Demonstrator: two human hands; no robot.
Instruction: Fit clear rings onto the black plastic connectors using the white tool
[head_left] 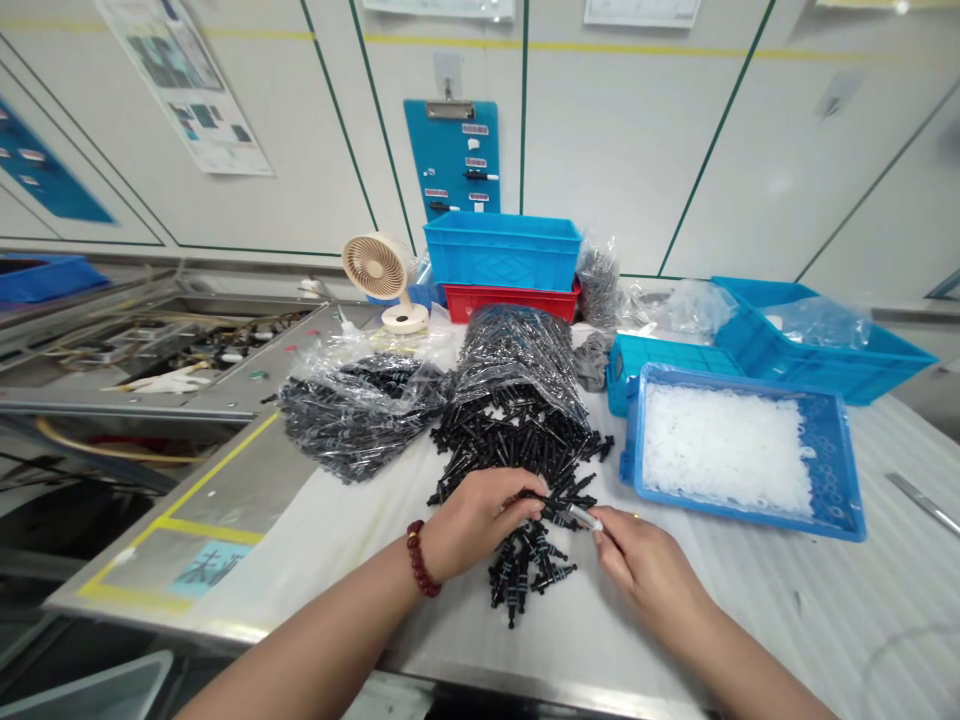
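My left hand [491,515], with a dark red bead bracelet at the wrist, pinches a black part [553,503] over the pile. From the right, my right hand [637,550] holds a small whitish tool [585,517] whose tip meets the black part. Many slim black parts [517,440] spill from a clear plastic bag [517,350] behind my hands. Nearer the front edge lies a smaller group of black parts with grey rings [521,575]. A blue tray [851,470] of small white rings [724,450] stands to the right.
Another bag of black parts [360,410] lies at the left. Behind are a cream fan [377,268], a blue bin [502,252] on a red bin [510,303], and more blue bins [885,355] at the right. A metal ruler-like strip [922,502] lies far right.
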